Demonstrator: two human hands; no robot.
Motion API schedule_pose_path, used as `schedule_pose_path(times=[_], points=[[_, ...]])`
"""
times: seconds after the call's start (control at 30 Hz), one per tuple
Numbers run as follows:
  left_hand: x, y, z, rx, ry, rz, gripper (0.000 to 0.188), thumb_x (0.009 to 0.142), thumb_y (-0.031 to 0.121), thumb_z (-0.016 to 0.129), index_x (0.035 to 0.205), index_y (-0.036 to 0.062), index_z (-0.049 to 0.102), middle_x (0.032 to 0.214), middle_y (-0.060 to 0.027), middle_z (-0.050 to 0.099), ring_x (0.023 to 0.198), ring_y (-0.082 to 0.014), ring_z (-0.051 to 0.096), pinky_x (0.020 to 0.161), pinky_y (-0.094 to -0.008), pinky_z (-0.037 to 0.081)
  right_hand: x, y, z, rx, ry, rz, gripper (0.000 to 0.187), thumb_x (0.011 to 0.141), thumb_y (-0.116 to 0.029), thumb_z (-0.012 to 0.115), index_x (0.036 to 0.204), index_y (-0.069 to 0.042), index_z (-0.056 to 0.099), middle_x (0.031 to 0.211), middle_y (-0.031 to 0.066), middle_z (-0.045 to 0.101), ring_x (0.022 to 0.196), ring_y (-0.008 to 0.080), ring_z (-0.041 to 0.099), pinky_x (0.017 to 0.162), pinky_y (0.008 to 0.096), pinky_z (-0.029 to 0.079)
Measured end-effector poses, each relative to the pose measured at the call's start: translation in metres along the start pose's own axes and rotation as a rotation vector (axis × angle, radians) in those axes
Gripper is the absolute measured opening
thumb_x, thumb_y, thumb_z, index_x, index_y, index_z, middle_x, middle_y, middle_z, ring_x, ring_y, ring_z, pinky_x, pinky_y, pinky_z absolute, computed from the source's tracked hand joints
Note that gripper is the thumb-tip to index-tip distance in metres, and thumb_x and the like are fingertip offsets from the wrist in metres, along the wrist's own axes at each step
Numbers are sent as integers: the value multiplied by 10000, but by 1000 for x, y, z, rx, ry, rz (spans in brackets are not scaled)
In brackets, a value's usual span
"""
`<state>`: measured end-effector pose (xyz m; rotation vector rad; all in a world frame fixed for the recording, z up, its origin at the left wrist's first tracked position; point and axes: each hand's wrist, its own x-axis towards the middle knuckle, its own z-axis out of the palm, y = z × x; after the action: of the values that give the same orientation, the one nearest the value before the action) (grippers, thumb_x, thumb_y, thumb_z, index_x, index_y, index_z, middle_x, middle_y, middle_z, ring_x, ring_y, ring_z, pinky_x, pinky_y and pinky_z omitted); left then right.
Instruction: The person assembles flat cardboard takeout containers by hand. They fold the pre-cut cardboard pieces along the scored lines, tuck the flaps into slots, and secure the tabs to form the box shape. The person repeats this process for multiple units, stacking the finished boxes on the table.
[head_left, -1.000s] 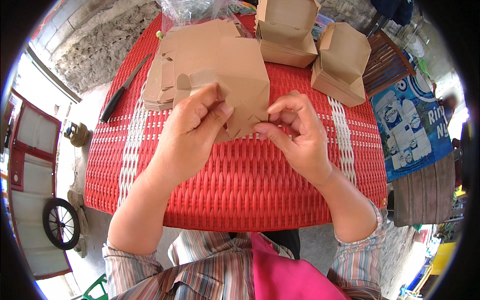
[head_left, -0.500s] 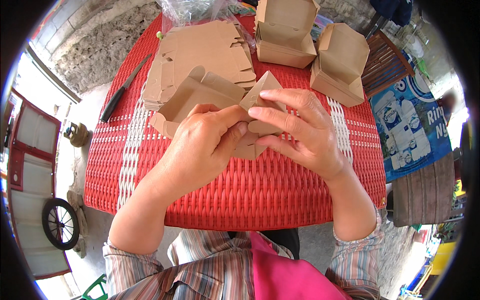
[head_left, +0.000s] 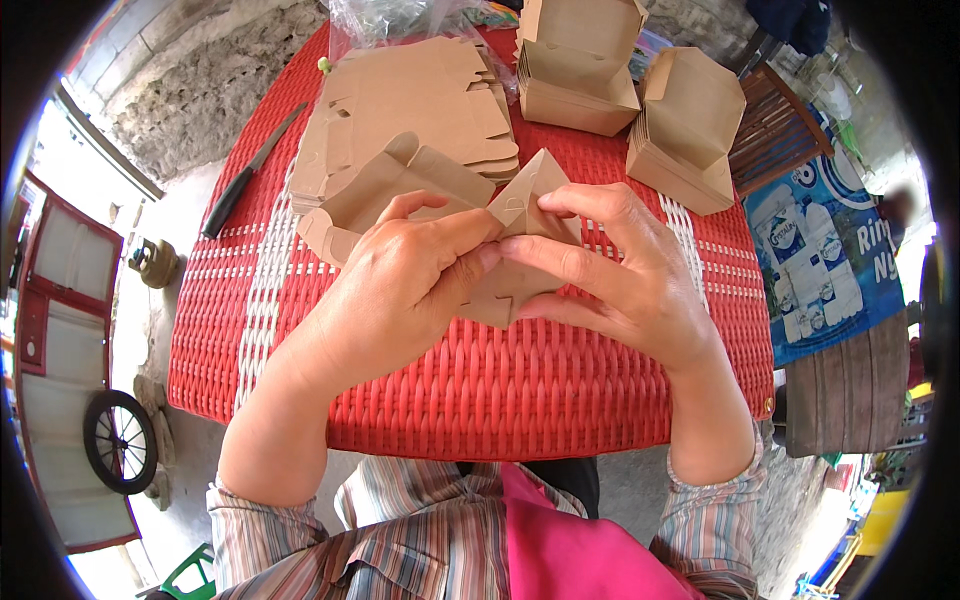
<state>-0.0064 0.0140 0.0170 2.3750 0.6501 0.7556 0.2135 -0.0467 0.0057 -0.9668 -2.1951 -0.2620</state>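
Note:
A partly folded brown cardboard box [head_left: 440, 177] is held above the near middle of the red woven table. My left hand [head_left: 415, 265] is closed on its near side, thumb and forefinger pinching the edge by the corner. At the box's right end, my right hand [head_left: 620, 265] grips the flaps, its fingers bent around the raised triangular corner and its thumb below. The fingers of both hands almost meet at that corner and cover part of the fold. Behind the box lies a stack of flat cardboard blanks [head_left: 405, 100].
Stacks of folded open boxes stand at the far middle [head_left: 580, 95] and far right [head_left: 690, 125] of the red table [head_left: 480, 400]. On the left lies a knife with a black handle [head_left: 230, 200]. A clear plastic bag [head_left: 385, 25] sits at the back. A wooden chair [head_left: 775, 125] stands beyond the right edge.
My right fingers have shifted slightly at the box's corner, and the forefinger now presses nearer my left thumb. The small flap between the hands is now mostly covered.

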Motion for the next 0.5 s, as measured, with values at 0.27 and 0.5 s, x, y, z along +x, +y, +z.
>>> schedule_pose_path(times=[0.27,0.5], points=[[-2,-6,9,-48,-30,14,153,984,118,525,926,-7,591,762,-139,607,756,-312,587,1097,-459,349,1,-5,-5,92,-36,48,543,603,-177,863,1087,-133,621,1081,73,515,887,271,592,717,384,533],[3,0,9,-136,82,-31,119,939,93,572,962,-21,600,797,-189,627,770,-349,615,841,-414,475,-8,8,2,8,174,-15,574,578,-41,822,1112,-129,633,1108,110,601,863,287,632,666,364,543]])
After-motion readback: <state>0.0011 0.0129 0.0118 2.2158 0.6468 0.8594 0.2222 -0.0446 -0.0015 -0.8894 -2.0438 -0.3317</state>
